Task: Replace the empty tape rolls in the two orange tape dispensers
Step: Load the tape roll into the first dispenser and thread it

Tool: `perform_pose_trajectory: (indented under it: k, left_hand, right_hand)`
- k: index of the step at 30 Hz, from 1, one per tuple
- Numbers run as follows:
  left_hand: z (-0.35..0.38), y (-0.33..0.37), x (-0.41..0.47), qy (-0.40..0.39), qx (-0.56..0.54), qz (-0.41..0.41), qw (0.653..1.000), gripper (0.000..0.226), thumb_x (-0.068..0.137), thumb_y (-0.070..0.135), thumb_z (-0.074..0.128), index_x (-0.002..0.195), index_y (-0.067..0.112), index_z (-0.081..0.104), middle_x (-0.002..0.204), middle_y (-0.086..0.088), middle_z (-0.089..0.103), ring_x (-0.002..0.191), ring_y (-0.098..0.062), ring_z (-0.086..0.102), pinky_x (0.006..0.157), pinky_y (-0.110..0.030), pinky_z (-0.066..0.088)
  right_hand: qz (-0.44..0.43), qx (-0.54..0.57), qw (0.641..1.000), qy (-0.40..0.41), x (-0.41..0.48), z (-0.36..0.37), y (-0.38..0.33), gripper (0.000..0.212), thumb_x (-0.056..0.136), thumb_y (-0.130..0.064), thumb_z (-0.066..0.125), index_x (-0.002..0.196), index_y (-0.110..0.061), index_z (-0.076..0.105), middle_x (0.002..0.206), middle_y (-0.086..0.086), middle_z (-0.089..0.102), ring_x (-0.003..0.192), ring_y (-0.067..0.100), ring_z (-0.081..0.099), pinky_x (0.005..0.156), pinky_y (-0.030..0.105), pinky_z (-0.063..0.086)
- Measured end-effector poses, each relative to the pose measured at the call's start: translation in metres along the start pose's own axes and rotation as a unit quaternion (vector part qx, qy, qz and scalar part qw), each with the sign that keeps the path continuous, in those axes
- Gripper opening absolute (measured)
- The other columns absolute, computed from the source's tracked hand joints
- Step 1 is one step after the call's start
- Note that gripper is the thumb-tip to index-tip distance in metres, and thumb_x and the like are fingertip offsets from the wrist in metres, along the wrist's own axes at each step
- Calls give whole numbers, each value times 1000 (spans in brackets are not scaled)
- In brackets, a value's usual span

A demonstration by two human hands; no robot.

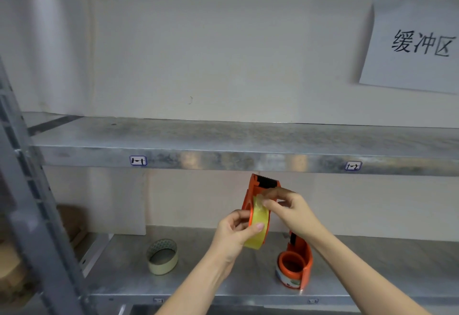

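While lifted above the mottled grey galvanised-steel lower shelf (211, 287), gripped by the left hand (233, 235): curved orange plastic tape dispenser (255, 189), black serrated blade uppermost, carrying a glossy yellowish translucent tape roll (259, 220); fingers curled behind, thumb laid across the band. Pinched by the right hand (290, 211), thumb against forefinger: the crinkled loose tape end at the roll's top. Standing on that shelf toward its right: second orange plastic dispenser (298, 265), round hub. Lying on it toward the left: pale beige ring-shaped roll (162, 256), hollow, thin-walled.
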State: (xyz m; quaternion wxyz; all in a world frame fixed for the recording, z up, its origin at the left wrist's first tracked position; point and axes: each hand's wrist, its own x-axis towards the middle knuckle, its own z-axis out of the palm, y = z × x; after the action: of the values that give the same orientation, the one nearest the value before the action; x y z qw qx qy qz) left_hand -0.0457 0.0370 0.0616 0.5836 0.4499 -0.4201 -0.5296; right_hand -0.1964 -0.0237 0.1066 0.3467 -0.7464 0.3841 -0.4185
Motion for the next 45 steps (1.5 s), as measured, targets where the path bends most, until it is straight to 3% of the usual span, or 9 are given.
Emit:
perform_pose_trajectory:
  k: [8, 15, 20, 27, 31, 35, 38, 42, 45]
  left_hand:
    - [2, 1, -4, -3, -26, 19, 999, 38, 76, -4, 77, 100, 10, 51, 104, -15, 73, 97, -24, 71, 80, -36, 57]
    - [-1, -4, -7, -76, 17, 18, 997, 109, 74, -16, 73, 140, 47, 13, 104, -7, 65, 98, -17, 66, 74, -26, 56]
    - [-3, 1, -9, -120, 52, 20, 991, 90, 68, -12, 77, 134, 36, 41, 117, -13, 62, 109, -20, 65, 83, -30, 57]
    - [1, -4, -14, -121, 58, 63, 989, 96, 60, -1, 80, 139, 38, 41, 100, -4, 59, 93, -13, 61, 75, -26, 53]
    - [6, -3, -16, -115, 56, 72, 989, 93, 60, -2, 78, 130, 47, 40, 96, -1, 58, 88, -11, 60, 76, -27, 53]
    - [9, 1, -17, -115, 50, 73, 989, 86, 64, -2, 79, 125, 48, 43, 98, 3, 61, 89, -8, 61, 81, -26, 55]
    - [10, 5, -16, -113, 50, 78, 989, 86, 67, -2, 78, 126, 50, 42, 97, 5, 61, 90, -10, 60, 81, -26, 54]
    - [9, 6, -15, -114, 58, 76, 989, 88, 67, 0, 79, 129, 49, 40, 96, 3, 59, 90, -10, 60, 80, -23, 54]
    - [6, 8, -16, -135, 77, 65, 986, 91, 72, -6, 78, 133, 48, 39, 99, -1, 57, 90, -10, 61, 83, -26, 55]
  right_hand:
    - [-20, 40, 999, -26, -2, 0, -2, 2, 83, -14, 69, 82, -16, 68, 87, -2, 70, 85, 8, 66, 80, 22, 51]
    - [-32, 44, 998, -11, -11, 7, 5, 3, 86, -13, 65, 85, -10, 64, 84, 3, 69, 83, 15, 67, 77, 26, 52]
    - [-18, 22, 1000, -1, -14, 9, 8, 5, 84, -22, 68, 82, -19, 64, 83, 0, 69, 84, 16, 67, 78, 34, 54]
    - [1, -36, 998, 58, -9, 9, 9, 5, 82, -21, 69, 80, -25, 66, 87, -4, 68, 82, 14, 66, 78, 38, 55]
    - [-3, -74, 991, 110, 1, 6, 3, 22, 80, -18, 70, 69, -35, 61, 86, 1, 64, 79, 11, 62, 72, 28, 50]
    - [21, -152, 977, 147, 10, -2, -2, 12, 77, -26, 72, 70, -34, 66, 107, -4, 51, 105, 9, 40, 93, 25, 33]
    - [43, -87, 989, 114, 15, -4, 1, 9, 81, -17, 69, 74, -22, 65, 108, 0, 56, 117, 9, 39, 89, 19, 28]
    - [28, -33, 993, 110, 18, -3, 5, 21, 82, -11, 67, 70, -26, 57, 90, 3, 61, 92, 19, 55, 79, 27, 39]
    - [28, -31, 992, 119, 22, -5, 8, 26, 81, -8, 67, 66, -27, 57, 89, 5, 60, 95, 23, 55, 82, 30, 43]
